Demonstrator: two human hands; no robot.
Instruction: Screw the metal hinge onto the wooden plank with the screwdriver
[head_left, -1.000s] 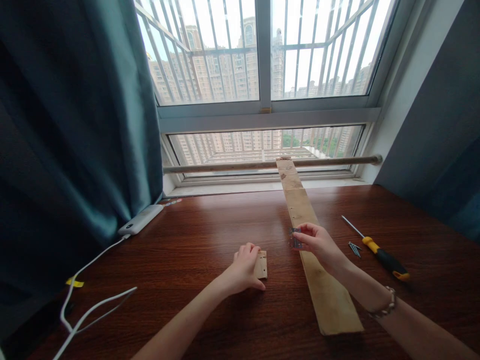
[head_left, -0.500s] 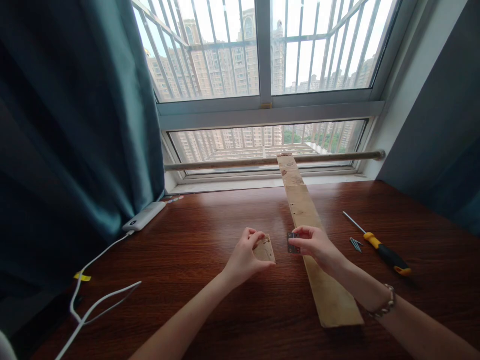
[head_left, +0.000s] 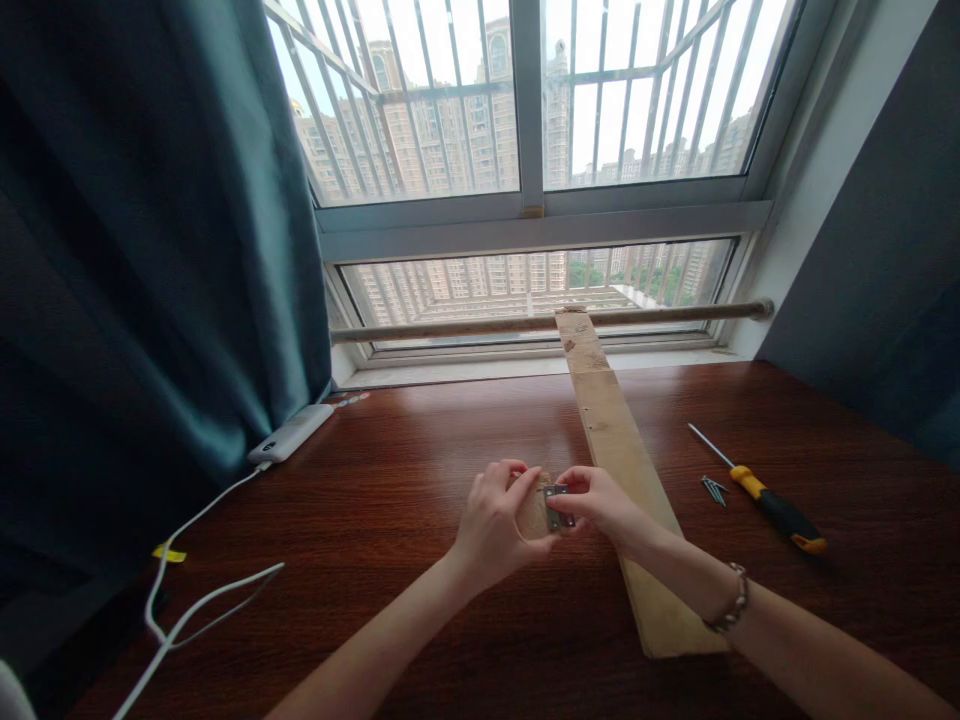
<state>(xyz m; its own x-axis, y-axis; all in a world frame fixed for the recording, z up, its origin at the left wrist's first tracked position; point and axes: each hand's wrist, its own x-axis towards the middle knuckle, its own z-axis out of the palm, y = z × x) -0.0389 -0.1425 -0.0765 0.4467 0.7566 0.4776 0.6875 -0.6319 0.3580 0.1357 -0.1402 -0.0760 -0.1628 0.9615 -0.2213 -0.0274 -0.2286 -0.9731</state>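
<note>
My left hand (head_left: 493, 517) grips a small wooden block (head_left: 531, 512) by its edges, thumb below and fingers on top. Between the fingers of my right hand (head_left: 600, 502) is a small metal hinge (head_left: 558, 506), its leaf with screw holes lying against the block's right end. Beneath my right forearm runs a long wooden board (head_left: 626, 430), reaching from the tabletop up toward the window rail. To the right lie several screws (head_left: 714, 490) and a screwdriver (head_left: 776, 510) with a yellow and black handle.
A white power bank (head_left: 291, 433) with a white cable (head_left: 202, 605) lies at the left by the dark curtain (head_left: 187, 250). A horizontal rail (head_left: 465, 327) crosses in front of the window. All this stands around a brown wooden tabletop (head_left: 360, 500).
My right hand has moved left with the hinge, bringing it from beside the long board onto the small wooden block. My left hand keeps its hold on the block.
</note>
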